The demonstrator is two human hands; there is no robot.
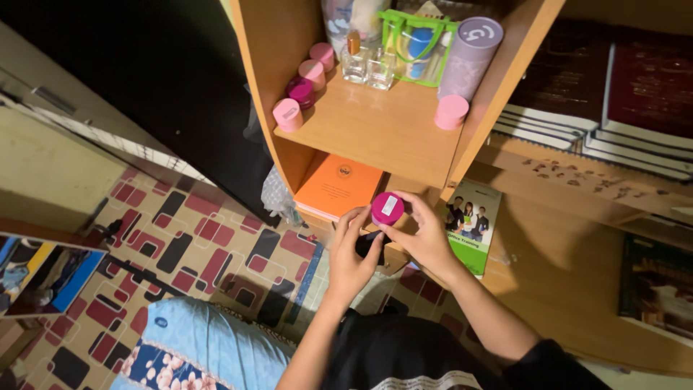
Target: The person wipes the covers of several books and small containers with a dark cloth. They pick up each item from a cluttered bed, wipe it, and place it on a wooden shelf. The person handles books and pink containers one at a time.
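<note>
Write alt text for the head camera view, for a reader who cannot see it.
Both hands, left hand and right hand, hold a small magenta jar in front of a wooden shelf unit. The shelf above carries a row of pink jars, glass bottles and a lilac tube; an orange book lies below.

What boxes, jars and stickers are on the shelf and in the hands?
Magenta round jar with white sticker, held by left hand and right hand.
Lilac tube, upper shelf, right.
Pink jars lined along the shelf's left.
Orange booklet, lower shelf.
Green leaflet, desk.
</note>
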